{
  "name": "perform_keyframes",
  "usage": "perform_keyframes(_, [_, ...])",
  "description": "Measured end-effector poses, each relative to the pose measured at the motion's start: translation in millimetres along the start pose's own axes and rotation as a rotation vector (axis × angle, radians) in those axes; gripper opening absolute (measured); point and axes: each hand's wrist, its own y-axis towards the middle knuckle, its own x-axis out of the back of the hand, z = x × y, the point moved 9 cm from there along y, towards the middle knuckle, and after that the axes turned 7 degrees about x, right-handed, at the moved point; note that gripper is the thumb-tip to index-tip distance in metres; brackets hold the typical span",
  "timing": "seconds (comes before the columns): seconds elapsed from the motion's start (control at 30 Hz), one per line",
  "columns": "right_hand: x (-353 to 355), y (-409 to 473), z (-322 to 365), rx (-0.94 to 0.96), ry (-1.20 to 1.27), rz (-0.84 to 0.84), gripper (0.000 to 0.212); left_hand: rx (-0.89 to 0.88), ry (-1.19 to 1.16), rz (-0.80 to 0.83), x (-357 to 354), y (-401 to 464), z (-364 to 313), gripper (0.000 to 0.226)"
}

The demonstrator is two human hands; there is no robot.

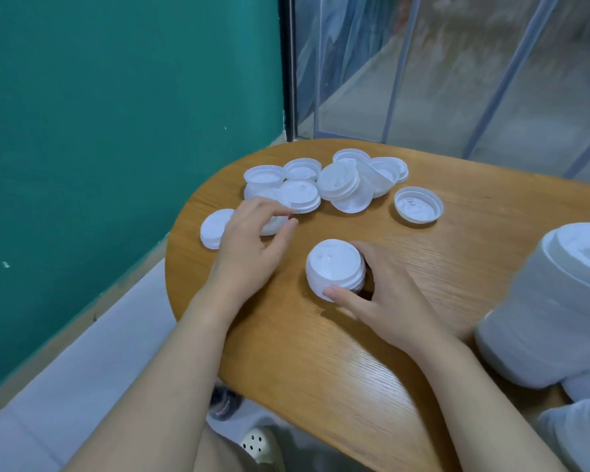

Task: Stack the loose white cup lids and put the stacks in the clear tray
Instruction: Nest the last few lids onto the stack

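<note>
Rounded wooden table (pixel 321 352), grain running across, set in a corner: teal wall (pixel 99 131) to the left, clear plastic strip curtain (pixel 457 63) beyond the far edge. Pale floor below at left; a cream perforated shoe (pixel 258 444) shows under the near rim.

Right hand (pixel 389 301) curls around a short stack of white lids (pixel 335 267) standing mid-table, thumb pressed on its near side, fingers wrapped behind. Left hand (pixel 249 247) reaches to the left, thumb and fingers pinching a single lid (pixel 275 224) at the near edge of the loose pile (pixel 321 182). One lid (pixel 213 228) lies apart at far left, another (pixel 418 204), upturned, to the right of the pile. Tall lid stacks (pixel 559 301) lie tilted at the right edge; whether they are in a tray cannot be told.
</note>
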Motion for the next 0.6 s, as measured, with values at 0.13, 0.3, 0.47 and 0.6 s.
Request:
perform_keyframes(0.13, [-7, 1, 4, 0.031, 0.002, 0.018, 0.053, 0.196, 0.081, -0.034, 14, 23, 52, 0.044])
perform_keyframes(0.3, [-15, 5, 12, 0.052, -0.001, 0.045, 0.047, 0.273, 0.217, 0.053, 1, 32, 63, 0.075])
perform_keyframes(0.47, [-16, 7, 15, 0.063, -0.015, 0.056, 0.047, 0.221, 0.334, 0.051, -4, 34, 59, 0.067])
perform_keyframes(0.6, [-13, 7, 16, 0.038, 0.006, 0.058, 0.040, 0.268, 0.176, 0.008, 7, 29, 54, 0.069])
